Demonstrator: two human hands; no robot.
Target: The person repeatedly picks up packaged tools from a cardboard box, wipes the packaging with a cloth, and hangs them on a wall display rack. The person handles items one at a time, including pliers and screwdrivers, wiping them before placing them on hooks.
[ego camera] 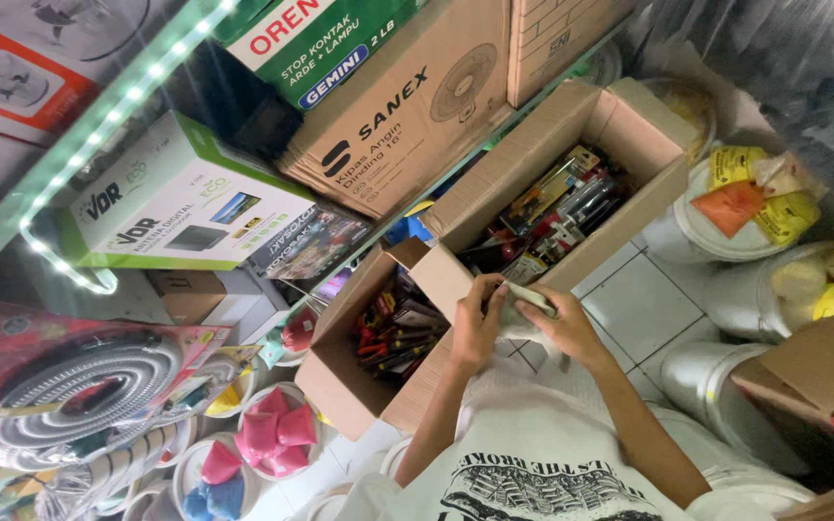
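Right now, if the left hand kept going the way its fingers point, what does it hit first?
Probably the larger open cardboard box of packaged tools, just past the slim pale object that the left hand grips; depth is unclear.

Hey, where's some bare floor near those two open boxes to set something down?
White tile floor lies bare between the larger cardboard box and the white buckets. Both boxes, including the smaller box, are packed with tools. Both hands hold a flat packet there.
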